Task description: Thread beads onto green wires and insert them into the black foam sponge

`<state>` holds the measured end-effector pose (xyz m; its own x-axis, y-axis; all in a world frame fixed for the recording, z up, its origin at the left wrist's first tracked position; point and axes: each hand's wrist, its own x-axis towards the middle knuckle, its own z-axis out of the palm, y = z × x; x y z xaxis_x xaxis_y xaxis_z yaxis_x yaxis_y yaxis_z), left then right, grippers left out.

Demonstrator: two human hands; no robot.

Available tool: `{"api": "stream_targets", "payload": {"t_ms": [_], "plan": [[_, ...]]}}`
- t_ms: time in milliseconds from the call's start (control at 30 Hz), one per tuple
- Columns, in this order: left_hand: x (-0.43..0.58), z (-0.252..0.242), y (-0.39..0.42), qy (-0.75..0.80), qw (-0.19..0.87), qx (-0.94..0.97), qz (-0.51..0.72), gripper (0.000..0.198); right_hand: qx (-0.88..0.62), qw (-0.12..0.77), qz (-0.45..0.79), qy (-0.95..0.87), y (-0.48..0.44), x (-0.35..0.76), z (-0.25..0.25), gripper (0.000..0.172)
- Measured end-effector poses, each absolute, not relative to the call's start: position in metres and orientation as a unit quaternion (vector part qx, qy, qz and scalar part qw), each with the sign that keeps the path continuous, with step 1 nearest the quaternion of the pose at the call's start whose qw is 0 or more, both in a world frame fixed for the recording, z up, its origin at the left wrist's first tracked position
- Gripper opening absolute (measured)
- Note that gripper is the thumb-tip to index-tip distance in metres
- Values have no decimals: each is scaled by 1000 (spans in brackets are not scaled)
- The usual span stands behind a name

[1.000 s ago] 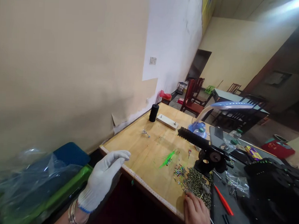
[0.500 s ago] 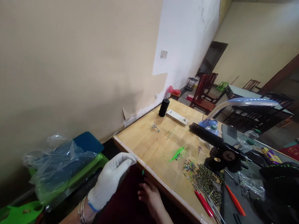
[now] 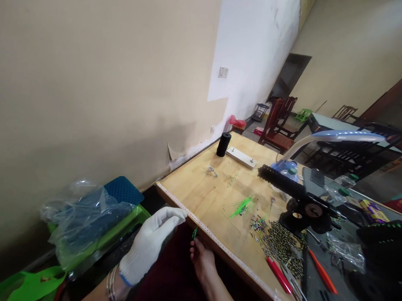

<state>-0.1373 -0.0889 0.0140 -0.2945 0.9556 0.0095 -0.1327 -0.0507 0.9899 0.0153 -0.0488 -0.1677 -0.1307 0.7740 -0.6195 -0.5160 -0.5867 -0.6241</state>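
Note:
My left hand (image 3: 150, 244), in a white knit glove, is closed in a pinch beside the table's front edge. Whatever lies between its fingertips is too small to make out. My bare right hand (image 3: 203, 260) is just below that edge, its thumb and fingers closed at the lower end of a small green bundle (image 3: 194, 233). The bundle hangs against the table's edge strip, and its fine details are blurred. Bright green strands (image 3: 242, 207) lie on the wooden table (image 3: 189, 186), with a heap of small dark-and-gold metal pieces (image 3: 282, 244) to their right.
A black ridged roller on a stand (image 3: 283, 182) and a lamp with a curved arm (image 3: 305, 140) stand to the right. Red-handled pliers (image 3: 278, 275) lie near the front edge. On the left is a plastic-covered green tray (image 3: 91, 243). A black cylinder (image 3: 223, 144) stands farther back.
My right hand has risen slightly, and its loosely spread fingers have closed at the green bundle. My left hand keeps its pinch. The whole view has shifted a little.

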Motion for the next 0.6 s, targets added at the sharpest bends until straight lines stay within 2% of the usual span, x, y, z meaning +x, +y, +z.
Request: {"api": "stream_targets", "payload": {"t_ms": [333, 500, 600], "plan": [[-130, 22, -89, 540, 434, 429, 580, 12, -468, 435, 755, -147, -65, 35, -145, 40], [-121, 28, -94, 508, 392, 603, 473, 15, -474, 458, 729, -181, -80, 55, -118, 38], [-107, 28, -97, 468, 305, 724, 404, 21, -499, 494, 633, -325, -87, 73, -102, 32]]}}
